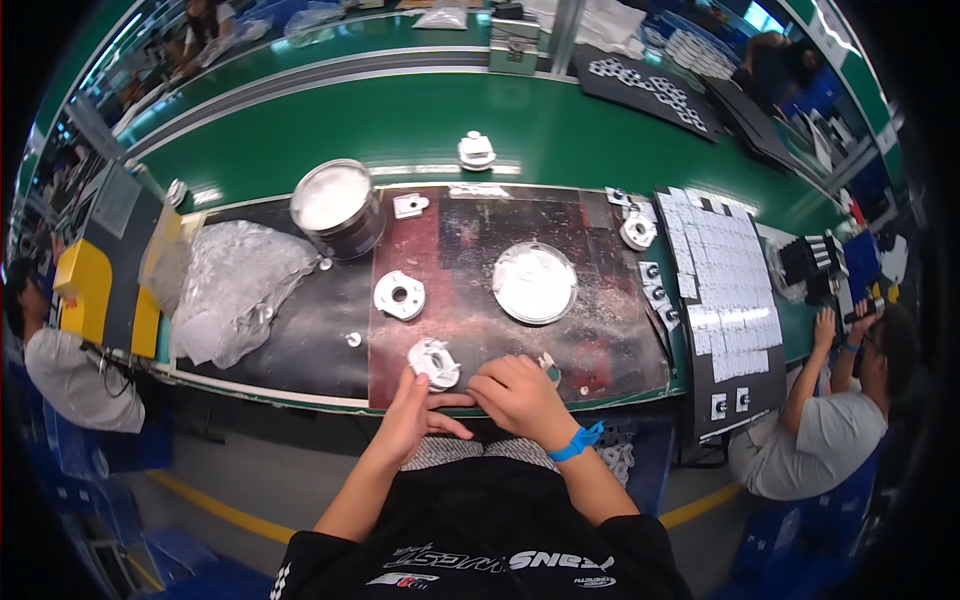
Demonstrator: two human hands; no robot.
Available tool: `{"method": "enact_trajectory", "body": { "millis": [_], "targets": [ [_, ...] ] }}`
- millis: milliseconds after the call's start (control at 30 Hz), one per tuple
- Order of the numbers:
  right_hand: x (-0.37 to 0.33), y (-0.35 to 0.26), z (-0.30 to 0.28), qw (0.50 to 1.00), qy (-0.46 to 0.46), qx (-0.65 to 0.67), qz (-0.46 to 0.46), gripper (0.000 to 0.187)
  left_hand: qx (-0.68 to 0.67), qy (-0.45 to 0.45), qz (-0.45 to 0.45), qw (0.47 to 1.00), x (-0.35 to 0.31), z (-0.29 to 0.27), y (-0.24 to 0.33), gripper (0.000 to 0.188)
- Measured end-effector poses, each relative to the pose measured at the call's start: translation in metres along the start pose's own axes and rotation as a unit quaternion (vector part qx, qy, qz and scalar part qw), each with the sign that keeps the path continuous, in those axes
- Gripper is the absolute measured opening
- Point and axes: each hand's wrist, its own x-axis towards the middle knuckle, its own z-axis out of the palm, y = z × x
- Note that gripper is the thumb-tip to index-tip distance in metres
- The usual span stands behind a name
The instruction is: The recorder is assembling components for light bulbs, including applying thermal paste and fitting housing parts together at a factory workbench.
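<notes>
My left hand (408, 420) is at the table's near edge, its fingers stretched out and apart. One of its fingertips reaches the near side of a white round plastic housing (433, 365), which lies on the dark work mat (455, 235). Beside it, my right hand (520, 397) has its fingers curled together against the left fingertips; whatever they pinch is hidden. A small pale piece (547, 362) shows just past the right knuckles. Farther up the mat lie a white ring-shaped part (399, 295) and a shallow round dish of white material (535, 283).
A large tin (340, 208) and a clear plastic bag (240, 280) stand left. Another white part (476, 151) sits on the green belt (400, 115). To the right are a black board with rows of white pieces (725, 270) and a co-worker (825, 430).
</notes>
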Motion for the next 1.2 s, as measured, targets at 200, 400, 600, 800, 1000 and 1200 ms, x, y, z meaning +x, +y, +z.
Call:
{"method": "enact_trajectory", "body": {
  "millis": [200,400,600,800,1000,1200],
  "targets": [
    [0.009,-0.005,0.019,0.998,0.028,0.057,0.02,0.025,0.132,0.053,0.002,0.99,0.005,-0.005,0.007,0.044],
    [0.0,-0.012,0.0,0.999,0.014,0.02,0.039,0.017,0.528,0.164,0.16,0.818,0.013,0.007,0.023,0.072],
    [-0.047,0.003,-0.104,0.94,0.196,-0.172,0.219,0.008,0.662,0.208,0.292,0.658,0.022,0.028,0.034,0.087],
    [-0.094,0.085,-0.174,0.882,0.226,-0.278,0.305,0.015,0.648,0.076,0.372,0.66,0.062,0.026,0.016,0.061],
    [-0.083,0.14,-0.167,0.852,0.034,-0.301,0.426,0.02,0.605,-0.01,0.336,0.722,0.078,0.021,0.037,0.049],
    [-0.089,0.163,-0.181,0.865,-0.021,-0.3,0.402,0.015,0.622,-0.112,0.331,0.7,0.073,0.023,0.075,0.049]
  ]
}}
